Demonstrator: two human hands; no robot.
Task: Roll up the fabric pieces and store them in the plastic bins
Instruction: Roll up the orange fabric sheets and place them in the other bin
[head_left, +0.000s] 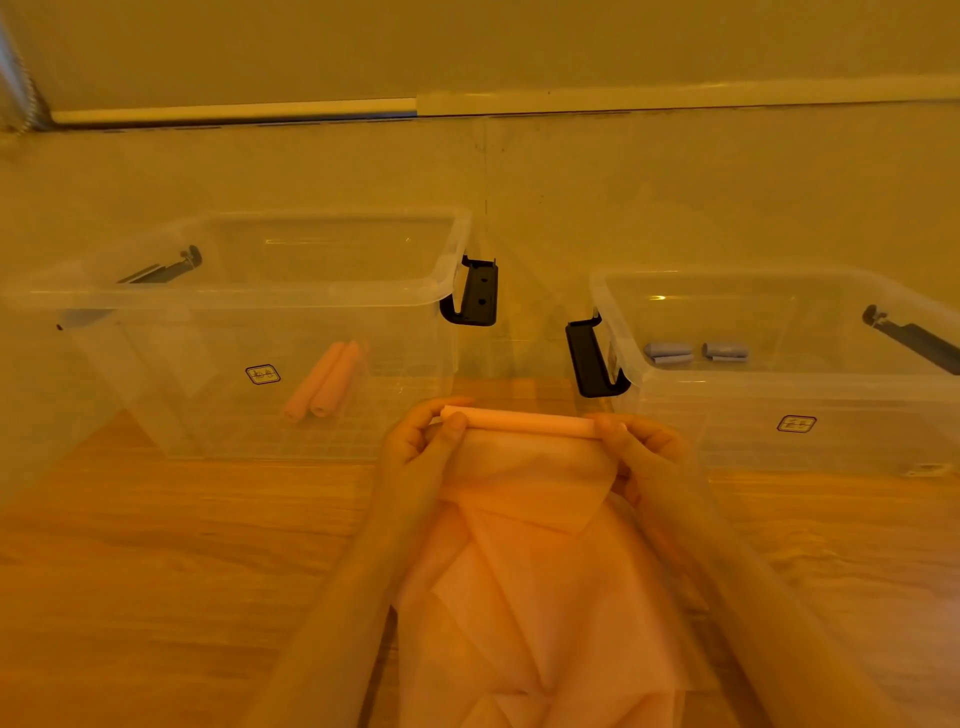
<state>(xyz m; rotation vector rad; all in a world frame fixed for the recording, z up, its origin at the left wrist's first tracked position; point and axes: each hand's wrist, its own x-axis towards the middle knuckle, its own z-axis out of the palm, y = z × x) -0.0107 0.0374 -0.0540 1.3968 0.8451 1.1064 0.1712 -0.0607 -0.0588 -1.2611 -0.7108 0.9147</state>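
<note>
The pink fabric roll (519, 421) lies with its long axis nine-to-three between both hands — left hand (423, 441) and right hand (641, 447) each pinch an end. The bin with pink rolls (322, 382) sits at ten o'clock, nearer the left.

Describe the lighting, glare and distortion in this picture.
Head view: a warm orange cast tints everything; small glare streaks sit on the left bin and right bin; wide-angle bending curves the baseboard; forearms at the lower edge look soft.
</note>
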